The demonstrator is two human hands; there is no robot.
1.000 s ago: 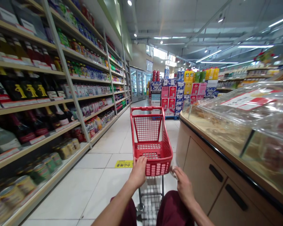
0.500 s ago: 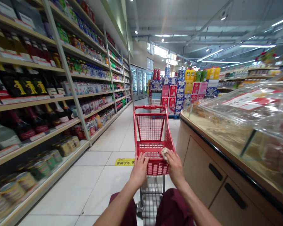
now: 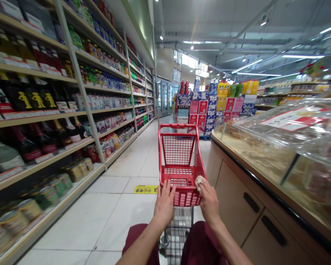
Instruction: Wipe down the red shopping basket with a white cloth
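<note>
In front of my knees stands a red plastic shopping cart [image 3: 180,147] with a basket of open mesh. My left hand [image 3: 164,200] rests on the basket's near left corner, fingers stretched out and slightly apart, holding nothing. At the near right corner, my right hand [image 3: 209,198] is closed around a crumpled whitish cloth [image 3: 199,181], pressed against the rim. Most of the cloth is hidden under the fingers. No goods show inside the basket.
Shelves [image 3: 71,110] of bottles and cans line the left side. A wooden counter [image 3: 237,184] with clear covers stands close on the right. Stacked drink boxes [image 3: 198,110] are ahead. A yellow sticker [image 3: 145,189] lies on the white tiled floor [image 3: 71,221].
My right hand and the cloth have shifted slightly right along the basket's rim, toward its outer corner. The left hand's fingers have spread and straightened a little. The view has moved slightly.
</note>
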